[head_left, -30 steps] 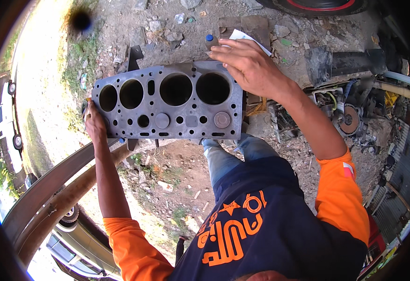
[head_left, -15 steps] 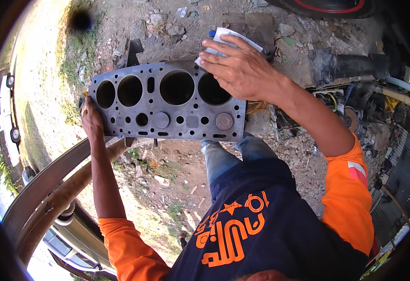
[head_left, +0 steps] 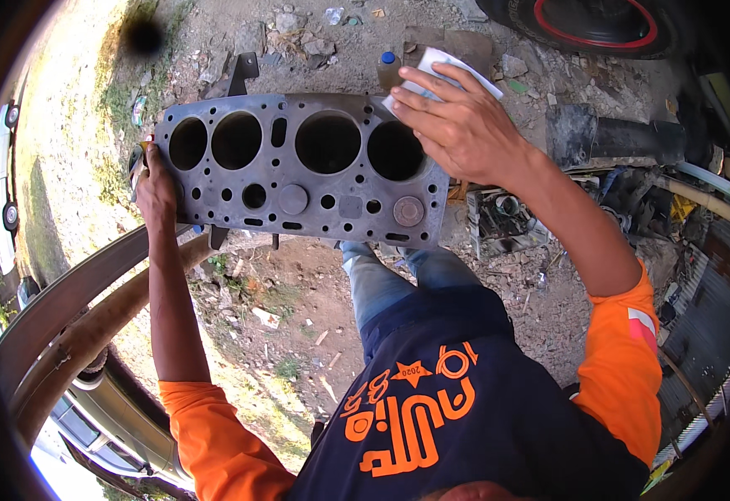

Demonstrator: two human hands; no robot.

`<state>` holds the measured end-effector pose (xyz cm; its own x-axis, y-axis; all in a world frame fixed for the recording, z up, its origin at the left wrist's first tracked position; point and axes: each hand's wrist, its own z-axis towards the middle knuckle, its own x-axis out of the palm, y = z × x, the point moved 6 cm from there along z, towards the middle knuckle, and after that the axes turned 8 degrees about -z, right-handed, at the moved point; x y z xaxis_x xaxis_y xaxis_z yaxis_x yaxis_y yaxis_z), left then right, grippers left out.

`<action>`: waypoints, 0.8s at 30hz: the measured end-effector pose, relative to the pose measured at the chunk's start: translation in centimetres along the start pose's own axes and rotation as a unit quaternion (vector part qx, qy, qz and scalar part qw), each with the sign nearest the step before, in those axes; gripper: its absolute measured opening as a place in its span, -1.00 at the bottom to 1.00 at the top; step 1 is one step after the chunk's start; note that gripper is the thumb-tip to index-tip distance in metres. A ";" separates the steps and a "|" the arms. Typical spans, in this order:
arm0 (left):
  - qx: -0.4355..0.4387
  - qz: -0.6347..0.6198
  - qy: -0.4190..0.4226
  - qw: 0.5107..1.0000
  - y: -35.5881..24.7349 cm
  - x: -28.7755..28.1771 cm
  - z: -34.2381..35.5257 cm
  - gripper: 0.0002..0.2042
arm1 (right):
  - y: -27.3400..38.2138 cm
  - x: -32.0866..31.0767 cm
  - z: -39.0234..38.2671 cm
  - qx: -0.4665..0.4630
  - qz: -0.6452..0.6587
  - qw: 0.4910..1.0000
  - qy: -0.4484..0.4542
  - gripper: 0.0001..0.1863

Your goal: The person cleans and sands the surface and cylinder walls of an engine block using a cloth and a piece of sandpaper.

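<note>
A grey engine block (head_left: 214, 194) lies in front of me, its flat face up with a row of large round bores and several smaller holes. My left hand (head_left: 157, 188) grips the block's left end, fingers closed around the edge. By its thumb sits a small yellow and red thing (head_left: 147, 144) that I cannot make out. At the far right corner, my right hand (head_left: 469, 125) holds a folded white sheet (head_left: 483, 82) under its fingers. That hand's lower edge is beside the rightmost bore.
Behind the block stands a bottle with a blue cap (head_left: 388, 58). A metal bracket (head_left: 244, 71) juts up at the far side. A curved beam (head_left: 81, 292) and a pipe (head_left: 89, 330) run at left. Metal parts (head_left: 507, 221) and a tyre (head_left: 586, 25) lie right.
My right hand has slid to the right with the white sheet, uncovering more of the rightmost bore and the bottle. My left hand stays on the block's left end. The whole view has shifted slightly.
</note>
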<state>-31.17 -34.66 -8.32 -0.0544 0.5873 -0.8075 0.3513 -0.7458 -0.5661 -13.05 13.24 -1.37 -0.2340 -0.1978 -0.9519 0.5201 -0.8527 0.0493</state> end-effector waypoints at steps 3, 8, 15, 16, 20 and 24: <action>-0.026 0.040 -0.017 0.999 0.9 -0.2 0.3 0.08 | 0.4 1.1 1.9 0.001 0.001 1.000 0.006 -0.58; -0.039 0.068 -0.004 0.997 -0.6 0.5 -0.7 0.09 | -0.3 0.0 -0.4 -0.008 -0.013 1.000 0.005 -0.60; -0.017 0.032 -0.013 0.999 -0.2 -0.2 -1.1 0.12 | -0.4 0.6 -1.0 0.017 0.018 1.000 0.000 -0.58; -0.019 0.020 -0.012 1.000 0.0 0.0 -0.7 0.11 | -0.5 0.5 -0.8 0.014 0.013 1.000 -0.001 -0.58; -0.022 0.005 0.001 1.000 0.5 0.5 -0.2 0.10 | 0.1 1.8 0.5 0.014 0.028 0.999 -0.038 -0.60; -0.018 0.024 -0.006 1.000 0.5 0.0 0.1 0.08 | 0.0 0.8 -2.2 0.011 0.027 0.999 -0.029 -0.59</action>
<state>-31.10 -35.05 -8.61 -0.0476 0.5467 -0.8360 0.3881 -0.7610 -0.5198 -11.48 14.15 -2.81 -0.2542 -0.2715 -0.9282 0.5154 -0.8502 0.1075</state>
